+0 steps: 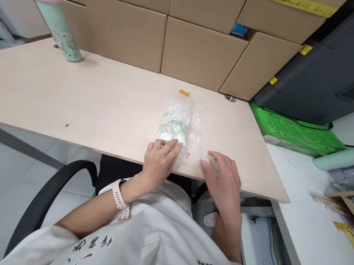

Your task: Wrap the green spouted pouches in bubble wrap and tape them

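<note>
Green item (pixel 175 127): in clear bubble wrap (pixel 197 131), near side of tabletop (pixel 109 107)
Left hand (pixel 158 160): fingers flat on item's near end, not clenched
Right hand (pixel 223 178): fingers curled at wrap's near right; can't tell if pinching
Orange strip (pixel 184 92): just beyond wrap
Tumbler (pixel 60 29): far left
Cardboard boxes (pixel 197 52): far edge

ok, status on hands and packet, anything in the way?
Left hand on near end of packet. Right hand at loose bubble wrap. Packet on table. Orange strip beyond its far end.
</note>
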A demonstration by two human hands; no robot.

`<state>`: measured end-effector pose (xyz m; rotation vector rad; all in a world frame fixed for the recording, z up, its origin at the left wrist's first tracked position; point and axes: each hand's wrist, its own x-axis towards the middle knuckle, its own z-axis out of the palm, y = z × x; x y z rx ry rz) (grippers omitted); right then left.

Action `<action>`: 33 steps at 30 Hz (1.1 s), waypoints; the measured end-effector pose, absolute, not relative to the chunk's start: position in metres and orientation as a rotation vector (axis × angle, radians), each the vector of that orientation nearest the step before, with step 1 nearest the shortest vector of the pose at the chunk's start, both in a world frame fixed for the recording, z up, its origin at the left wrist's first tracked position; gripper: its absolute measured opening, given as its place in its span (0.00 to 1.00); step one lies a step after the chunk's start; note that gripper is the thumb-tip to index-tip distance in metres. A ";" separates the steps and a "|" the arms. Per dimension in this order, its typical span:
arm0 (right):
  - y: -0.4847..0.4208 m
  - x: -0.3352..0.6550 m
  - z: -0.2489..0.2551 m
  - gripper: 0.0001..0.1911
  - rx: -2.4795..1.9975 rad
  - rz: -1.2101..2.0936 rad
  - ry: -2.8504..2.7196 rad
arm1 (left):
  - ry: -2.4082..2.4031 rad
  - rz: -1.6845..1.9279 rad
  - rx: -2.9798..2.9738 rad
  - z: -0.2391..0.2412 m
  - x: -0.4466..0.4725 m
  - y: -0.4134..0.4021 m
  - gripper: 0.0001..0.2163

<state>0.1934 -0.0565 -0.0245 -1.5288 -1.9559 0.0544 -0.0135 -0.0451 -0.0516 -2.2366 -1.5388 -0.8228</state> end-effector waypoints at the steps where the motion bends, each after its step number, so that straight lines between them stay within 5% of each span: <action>1: -0.053 0.196 -0.028 0.22 -1.639 -0.008 -1.887 | -1.558 -0.802 -2.234 -0.050 -0.012 -0.044 0.18; 5: -0.039 0.191 -0.035 0.30 -1.677 0.150 -1.856 | -1.529 -0.720 -2.312 -0.044 -0.010 -0.045 0.16; 8: -0.036 0.174 -0.033 0.24 -1.485 0.496 -1.749 | -1.473 -0.713 -2.389 -0.040 -0.012 -0.049 0.15; 12: -0.037 0.144 -0.029 0.16 -1.238 0.437 -1.594 | -1.446 -0.762 -2.471 -0.039 -0.017 -0.055 0.18; 21: -0.041 0.132 -0.027 0.17 -0.998 0.772 -1.860 | -1.402 -1.480 -2.449 -0.055 -0.032 -0.064 0.27; 26: -0.035 0.145 -0.035 0.16 -0.965 1.078 -1.626 | -1.270 -1.247 -2.522 -0.058 -0.031 -0.052 0.15; 33: -0.018 0.148 -0.046 0.27 -1.323 0.839 -1.318 | -1.294 -1.911 -2.317 -0.054 -0.029 -0.053 0.04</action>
